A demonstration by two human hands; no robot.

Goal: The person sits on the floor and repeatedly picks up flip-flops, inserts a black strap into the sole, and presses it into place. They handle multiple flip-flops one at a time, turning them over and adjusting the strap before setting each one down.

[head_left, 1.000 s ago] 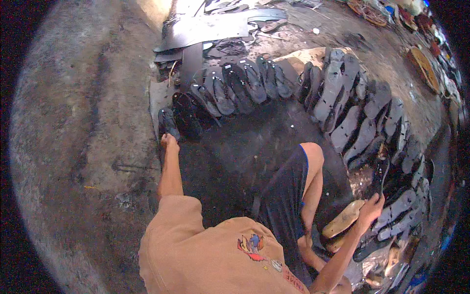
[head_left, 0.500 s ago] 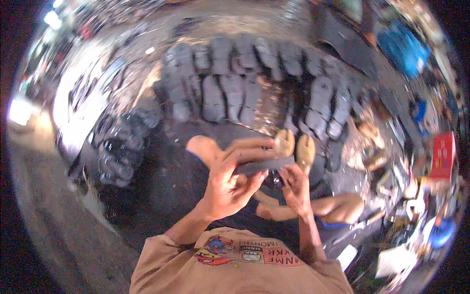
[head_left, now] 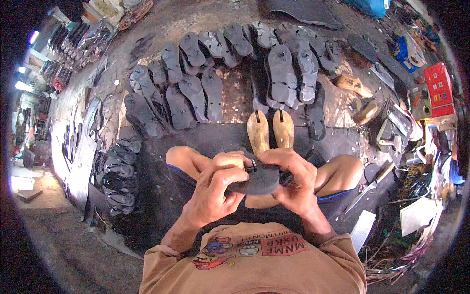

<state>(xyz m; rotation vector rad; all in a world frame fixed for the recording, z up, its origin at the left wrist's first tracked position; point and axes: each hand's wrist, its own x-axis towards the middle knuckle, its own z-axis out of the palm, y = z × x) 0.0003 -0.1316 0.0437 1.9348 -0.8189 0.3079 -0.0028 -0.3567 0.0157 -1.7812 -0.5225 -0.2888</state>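
Held between both hands, in front of my chest, is a dark flip-flop sole [head_left: 263,180] tilted on its edge, with a small slit or strap end at its upper side. My left hand [head_left: 214,182] is closed on its left part, fingers curled over the top. On the other end, my right hand [head_left: 297,177] grips with the thumb along the top edge and the fingers mostly hidden behind. Just beyond the hands lie two wooden shoe lasts [head_left: 257,130], pale and notched at their ends. My bent legs [head_left: 340,175] are beneath.
Several grey soles [head_left: 193,93] stand in rows ahead. Black finished sandals [head_left: 121,164] are stacked at the left. To the right lie a knife [head_left: 372,188], a tan last [head_left: 353,85], a red box [head_left: 439,90] and white sheets [head_left: 417,215]. Dark sheet material [head_left: 303,12] lies at the far side.
My right hand has come up from a dark shiny piece to the sole's right end. The left hand's spread fingers have curled round the sole. The whole view has shifted.
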